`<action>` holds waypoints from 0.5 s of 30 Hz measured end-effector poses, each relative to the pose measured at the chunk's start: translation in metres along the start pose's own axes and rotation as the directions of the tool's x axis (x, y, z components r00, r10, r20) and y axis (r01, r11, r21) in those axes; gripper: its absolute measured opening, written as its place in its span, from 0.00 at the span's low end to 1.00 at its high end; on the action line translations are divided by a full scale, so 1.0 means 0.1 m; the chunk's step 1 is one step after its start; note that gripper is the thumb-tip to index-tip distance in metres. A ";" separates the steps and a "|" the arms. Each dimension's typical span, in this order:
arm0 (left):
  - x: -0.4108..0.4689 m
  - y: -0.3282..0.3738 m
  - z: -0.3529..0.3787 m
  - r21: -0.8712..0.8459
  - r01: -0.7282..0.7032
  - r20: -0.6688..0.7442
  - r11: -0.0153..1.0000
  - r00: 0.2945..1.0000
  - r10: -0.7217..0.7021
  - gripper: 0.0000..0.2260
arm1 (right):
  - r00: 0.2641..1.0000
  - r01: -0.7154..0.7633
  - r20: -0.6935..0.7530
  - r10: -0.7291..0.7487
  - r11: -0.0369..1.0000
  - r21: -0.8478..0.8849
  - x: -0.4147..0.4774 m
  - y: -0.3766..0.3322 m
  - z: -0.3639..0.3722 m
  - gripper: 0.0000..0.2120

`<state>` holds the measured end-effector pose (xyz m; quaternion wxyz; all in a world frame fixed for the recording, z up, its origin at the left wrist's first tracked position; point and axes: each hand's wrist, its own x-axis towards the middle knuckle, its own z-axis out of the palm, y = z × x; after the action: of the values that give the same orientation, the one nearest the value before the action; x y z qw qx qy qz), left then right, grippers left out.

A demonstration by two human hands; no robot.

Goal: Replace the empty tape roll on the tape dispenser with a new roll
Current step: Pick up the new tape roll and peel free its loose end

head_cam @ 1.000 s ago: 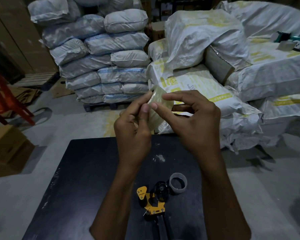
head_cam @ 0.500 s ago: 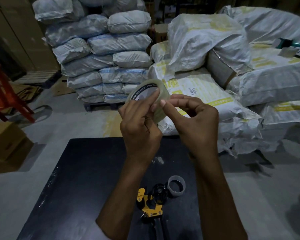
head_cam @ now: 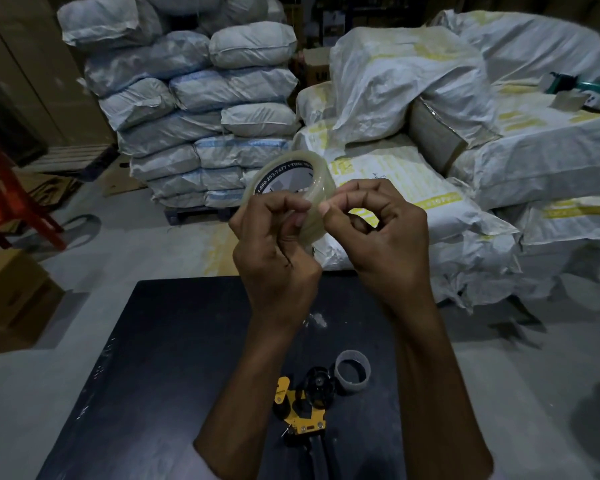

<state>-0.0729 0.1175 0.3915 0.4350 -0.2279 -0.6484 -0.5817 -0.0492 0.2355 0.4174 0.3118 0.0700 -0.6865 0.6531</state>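
Holding a clear roll [head_cam: 289, 188] up in both hands, above the far edge of the table [head_cam: 174, 358] — tilted, open middle turned left and toward the camera, black print ringing the inside. Gripping it from below with the left hand [head_cam: 274, 261], fingers curled round the near rim, thumb against the outer face. Pinching at the outer face with the right hand [head_cam: 381, 244] — thumb and forefinger tips pressed onto the tape, other fingers curled into the palm. No telling whether a tape end is lifted.

Down on the table, near its close edge and between the forearms, a yellow and black dispenser [head_cam: 300, 410], hub bare, handle pointing toward the camera. Just right of the hub, touching or nearly so, an empty core [head_cam: 352, 374] set on end, opening upward.

Beyond the table, stacked sacks [head_cam: 215, 98], some at right with yellow print. At left on the floor, a cardboard box [head_cam: 11, 292] and a red frame [head_cam: 11, 199].
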 end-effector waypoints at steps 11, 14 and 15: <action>0.08 -0.05 -0.04 -0.063 0.137 0.013 0.989 0.990 -0.137 0.22 | 0.995 0.073 0.067 -0.069 0.996 -0.056 0.13 0.13 -0.11 0.07; 0.13 -0.04 -0.04 -0.098 0.145 0.037 0.985 0.989 -0.142 0.22 | 0.985 0.101 0.154 -0.082 0.988 -0.120 0.23 0.13 -0.22 0.05; 0.15 -0.03 -0.04 -0.114 0.148 0.040 0.982 0.989 -0.144 0.21 | 0.981 0.107 0.173 -0.083 0.986 -0.130 0.27 0.13 -0.26 0.05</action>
<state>-0.0822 0.1102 0.4022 0.3667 -0.2140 -0.6350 -0.6454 -0.0688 0.2698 0.4186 0.2882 0.1355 -0.7497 0.5802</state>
